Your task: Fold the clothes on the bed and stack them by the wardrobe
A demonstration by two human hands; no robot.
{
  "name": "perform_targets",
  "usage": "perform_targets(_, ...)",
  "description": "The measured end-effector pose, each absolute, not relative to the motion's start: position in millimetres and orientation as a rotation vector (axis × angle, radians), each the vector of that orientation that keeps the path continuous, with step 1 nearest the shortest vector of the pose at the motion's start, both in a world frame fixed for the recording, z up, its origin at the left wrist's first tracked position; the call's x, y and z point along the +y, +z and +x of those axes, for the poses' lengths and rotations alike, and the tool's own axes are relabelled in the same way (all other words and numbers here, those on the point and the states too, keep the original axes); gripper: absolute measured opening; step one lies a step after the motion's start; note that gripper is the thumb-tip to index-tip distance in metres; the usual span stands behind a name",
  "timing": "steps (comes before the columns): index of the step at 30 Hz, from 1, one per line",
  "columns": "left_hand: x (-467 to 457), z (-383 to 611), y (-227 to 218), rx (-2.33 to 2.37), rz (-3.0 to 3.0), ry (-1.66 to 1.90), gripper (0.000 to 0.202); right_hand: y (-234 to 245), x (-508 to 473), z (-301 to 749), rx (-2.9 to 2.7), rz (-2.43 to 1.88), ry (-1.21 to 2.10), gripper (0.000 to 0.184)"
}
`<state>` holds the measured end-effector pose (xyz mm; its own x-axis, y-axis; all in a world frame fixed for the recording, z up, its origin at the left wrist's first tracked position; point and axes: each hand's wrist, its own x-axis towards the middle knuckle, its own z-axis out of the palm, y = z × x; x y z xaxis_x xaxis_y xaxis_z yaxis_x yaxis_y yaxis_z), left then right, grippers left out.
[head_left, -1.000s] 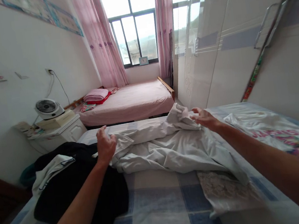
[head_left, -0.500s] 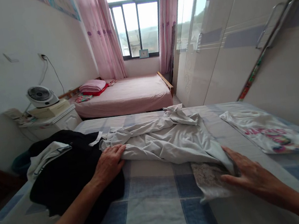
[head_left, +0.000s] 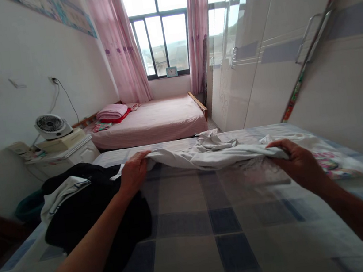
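The left hand (head_left: 133, 172) is closed on one end of a pale grey garment (head_left: 210, 154). The right hand (head_left: 297, 162) is closed on the other end. The garment is pulled long between the two hands and lifted a little off the bed (head_left: 195, 241). Its far part bunches up in the middle of the bed.

The bed has a cover with blue, grey and white squares. A black piece of clothing (head_left: 87, 211) lies on the left side of the bed, just beside the left hand. A white piece of clothing (head_left: 60, 194) lies on top of it. A white shirt with pink print (head_left: 335, 162) lies on the right side, near the right hand.

Past this bed is a second bed with a pink sheet (head_left: 153, 122). A folded pink blanket (head_left: 112, 112) sits at its left end. A small white fan (head_left: 51, 125) stands on a white bedside cabinet (head_left: 70, 155) by the left wall. Pink curtains (head_left: 121, 46) hang beside the bright window (head_left: 160, 40). A tall white wardrobe (head_left: 257, 54) fills the right wall.
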<state>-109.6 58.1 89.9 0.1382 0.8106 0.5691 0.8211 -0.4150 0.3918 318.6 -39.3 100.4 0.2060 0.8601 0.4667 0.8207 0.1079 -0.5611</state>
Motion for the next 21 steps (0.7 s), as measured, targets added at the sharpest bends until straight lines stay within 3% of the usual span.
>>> perform_targets(3, 41, -122, 109, -1.678, -2.382, -1.336, 0.040, 132, -57, 334, -1.569, -1.696, 0.080, 0.032)
perform_targets(6, 13, -139, 116, -1.706, -2.654, -1.181, 0.036, 139, -81, 354, -1.717, -1.726, 0.291, 0.036)
perform_targets(10, -18, -153, 104, -1.812, -3.228, -0.529, 0.031, 106, -105, 382, -2.026, -1.797, 0.865, 0.035)
perform_targets(13, -19, -154, 90, -1.942, -3.155, -0.575, 0.034, 77, -110, 393, -2.021, -1.747, 1.165, 0.047)
perform_targets(17, 5, -150, 76, -1.883, -2.716, -0.892, 0.041, 71, -90, 388, -1.910, -1.806, 1.119, 0.042)
perform_targets(21, 27, -141, 64, -1.660, -2.653, -0.525, 0.042, 78, -46, 371, -1.853, -1.790, 0.917, 0.039)
